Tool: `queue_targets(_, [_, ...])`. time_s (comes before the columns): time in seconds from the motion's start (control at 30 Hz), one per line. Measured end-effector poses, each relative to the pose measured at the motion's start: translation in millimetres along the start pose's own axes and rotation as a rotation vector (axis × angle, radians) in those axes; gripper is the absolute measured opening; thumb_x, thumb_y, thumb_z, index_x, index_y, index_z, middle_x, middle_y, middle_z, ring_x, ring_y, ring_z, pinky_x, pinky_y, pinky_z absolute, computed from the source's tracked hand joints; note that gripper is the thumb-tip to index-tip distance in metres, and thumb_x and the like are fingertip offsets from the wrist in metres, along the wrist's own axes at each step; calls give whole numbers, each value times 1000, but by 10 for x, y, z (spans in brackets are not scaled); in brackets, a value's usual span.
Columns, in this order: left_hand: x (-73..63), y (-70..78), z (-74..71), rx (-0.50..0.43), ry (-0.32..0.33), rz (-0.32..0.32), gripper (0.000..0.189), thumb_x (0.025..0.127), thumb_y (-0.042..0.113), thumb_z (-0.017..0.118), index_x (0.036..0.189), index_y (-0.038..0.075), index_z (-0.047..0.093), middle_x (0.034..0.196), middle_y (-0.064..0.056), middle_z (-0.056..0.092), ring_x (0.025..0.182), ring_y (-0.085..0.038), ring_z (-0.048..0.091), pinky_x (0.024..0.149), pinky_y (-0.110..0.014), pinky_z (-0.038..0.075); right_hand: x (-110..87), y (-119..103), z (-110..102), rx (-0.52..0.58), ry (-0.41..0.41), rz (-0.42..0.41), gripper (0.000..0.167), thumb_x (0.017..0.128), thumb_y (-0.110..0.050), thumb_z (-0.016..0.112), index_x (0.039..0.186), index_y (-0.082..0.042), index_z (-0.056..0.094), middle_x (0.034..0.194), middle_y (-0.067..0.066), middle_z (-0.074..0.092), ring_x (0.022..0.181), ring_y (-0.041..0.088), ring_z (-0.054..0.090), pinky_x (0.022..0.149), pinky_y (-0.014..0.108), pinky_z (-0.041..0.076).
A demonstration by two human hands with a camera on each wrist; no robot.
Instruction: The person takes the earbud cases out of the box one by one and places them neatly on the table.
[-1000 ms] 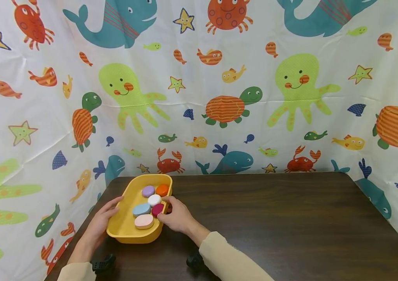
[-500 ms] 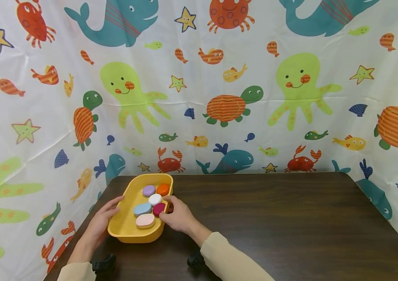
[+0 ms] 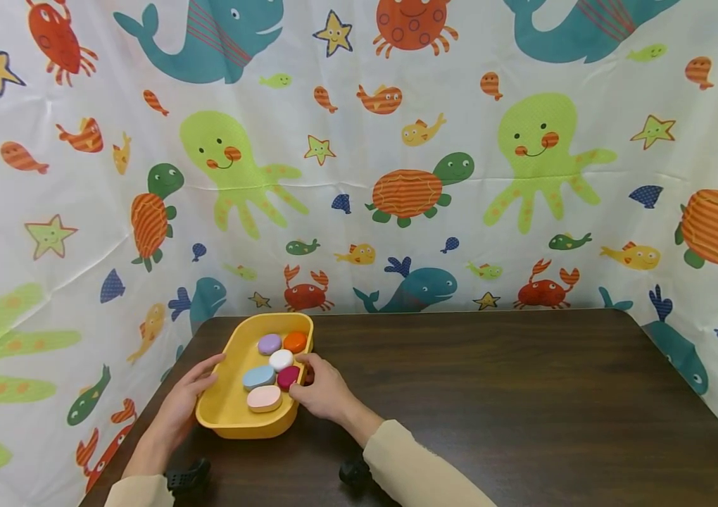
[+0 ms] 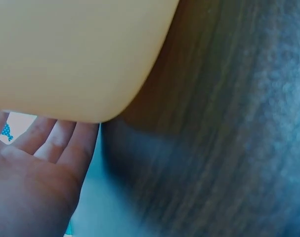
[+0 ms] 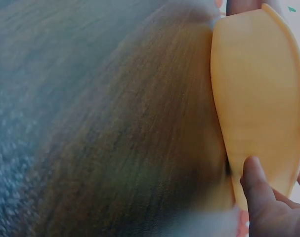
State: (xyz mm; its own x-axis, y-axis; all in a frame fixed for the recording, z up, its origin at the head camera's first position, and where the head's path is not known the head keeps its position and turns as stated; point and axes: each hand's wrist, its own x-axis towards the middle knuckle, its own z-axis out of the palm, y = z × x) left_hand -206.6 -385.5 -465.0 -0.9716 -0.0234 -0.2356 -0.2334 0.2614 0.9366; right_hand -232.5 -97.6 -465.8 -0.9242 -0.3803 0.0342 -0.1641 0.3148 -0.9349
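A yellow tray [image 3: 222, 405] with rounded corners sits at the left of the dark table. Inside it lie several smooth rounded pieces: purple [image 3: 269, 343], orange [image 3: 295, 342], white [image 3: 281, 360], light blue [image 3: 260, 377], dark pink [image 3: 288, 378] and pale pink [image 3: 265, 398]. My left hand [image 3: 177, 405] holds the tray's left side; in the left wrist view its fingers lie along the outer wall [image 4: 75, 54]. On the opposite side my right hand [image 3: 326, 391] grips the rim, with fingertips at the top edge. The right wrist view shows a fingertip [image 5: 252, 168] against the outer wall.
The dark wooden table [image 3: 492, 401] stretches to the right of the tray. A white curtain [image 3: 346, 70] printed with sea animals hangs behind and at both sides. Black wrist devices [image 3: 188, 475] show below both hands.
The tray and both hands stay nearly in place; they appear a few pixels further right in the head view. Both hands keep their hold on the tray.
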Motion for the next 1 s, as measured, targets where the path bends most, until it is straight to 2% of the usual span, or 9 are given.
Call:
queue_targets(0.1, [27, -8, -4, -3, -7, -1, 61, 110, 39, 36, 164, 16, 16, 169, -19, 2, 149, -42, 23, 105, -31, 45, 8, 16, 2, 2, -1, 4, 55, 87, -19, 75, 137, -11, 55, 125, 4, 59, 103, 20, 57, 94, 34, 55])
queue_targets(0.33, [64, -23, 6, -24, -19, 5, 57, 111, 32, 35, 162, 13, 18, 168, -21, 6, 148, -42, 25, 95, -21, 50, 28, 53, 14, 8, 4, 11, 53, 88, -20, 74, 137, -13, 56, 128, 4, 59, 106, 22, 57, 95, 34, 54])
queue_targets(0.47, [84, -38, 17, -37, -28, 15, 56, 112, 31, 34, 162, 12, 19, 168, -21, 7, 148, -42, 26, 92, -19, 50, 36, 78, 23, 7, 10, -1, 52, 89, -20, 73, 137, -13, 56, 128, 4, 60, 109, 24, 58, 95, 34, 54])
queue_targets(0.77, [141, -61, 14, -36, -26, 22, 58, 111, 35, 35, 163, 14, 18, 169, -19, 5, 148, -42, 26, 95, -20, 50, 32, 109, 8, 45, 11, 15, 50, 90, -21, 71, 137, -17, 56, 127, 3, 59, 110, 26, 57, 93, 35, 56])
queue_targets(1.0, [161, 15, 5, -25, -30, 26, 61, 110, 38, 37, 163, 16, 17, 169, -17, 4, 149, -41, 25, 97, -20, 48, 74, 77, -16, 69, 31, 23, 49, 90, -20, 72, 136, -17, 57, 125, 2, 60, 107, 21, 58, 92, 36, 56])
